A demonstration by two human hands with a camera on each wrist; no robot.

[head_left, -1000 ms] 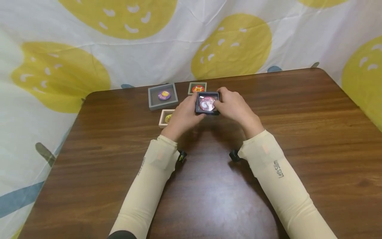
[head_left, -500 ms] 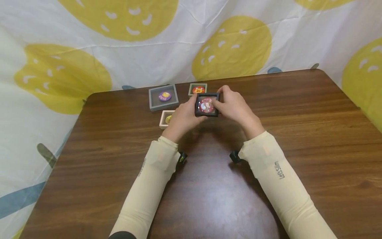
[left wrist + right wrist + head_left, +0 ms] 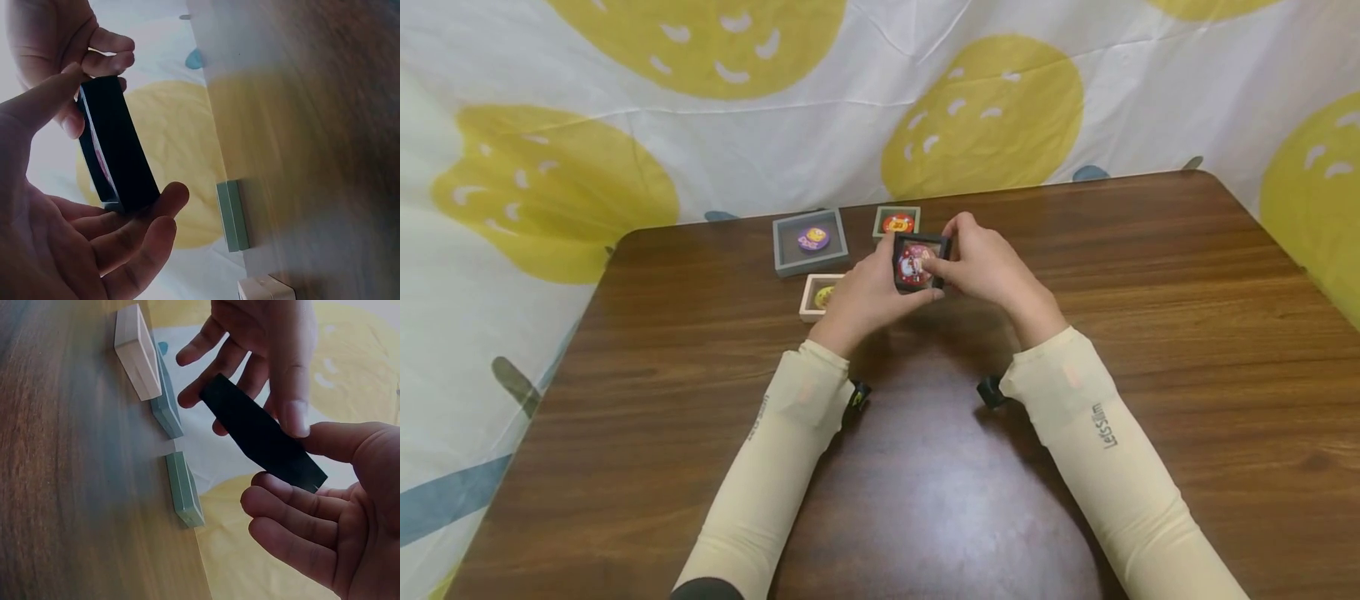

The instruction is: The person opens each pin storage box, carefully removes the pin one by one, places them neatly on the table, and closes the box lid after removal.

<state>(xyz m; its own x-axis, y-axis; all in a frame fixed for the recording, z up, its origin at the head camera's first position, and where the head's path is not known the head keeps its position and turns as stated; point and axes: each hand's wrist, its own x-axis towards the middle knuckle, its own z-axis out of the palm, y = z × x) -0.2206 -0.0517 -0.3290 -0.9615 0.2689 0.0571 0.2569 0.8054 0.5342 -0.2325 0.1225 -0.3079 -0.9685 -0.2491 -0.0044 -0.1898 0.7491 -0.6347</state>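
Note:
Both hands hold a small square black display frame [image 3: 122, 144] raised over the table; a round pink-and-red badge [image 3: 912, 265] shows behind its clear front. My left hand [image 3: 865, 293] grips the frame's left side, its thumb stretched along the near edge and its fingers supporting the far edge in the left wrist view. My right hand [image 3: 991, 260] pinches the right side, thumb lying across the front over part of the badge, other fingers behind. Seen in the right wrist view, the frame [image 3: 259, 431] is tilted and edge-on between the two hands.
On the brown wooden table [image 3: 700, 350] lie a larger grey frame [image 3: 808, 267] with a purple badge, a small green frame [image 3: 876, 222] with a red badge, and a cream frame [image 3: 808, 316], partly hidden by my left hand. A lemon-patterned cloth [image 3: 985, 117] hangs behind.
The black frame has turned a little in my hands. My right thumb has slid left across its front, and my left thumb has reached further right along the near edge.

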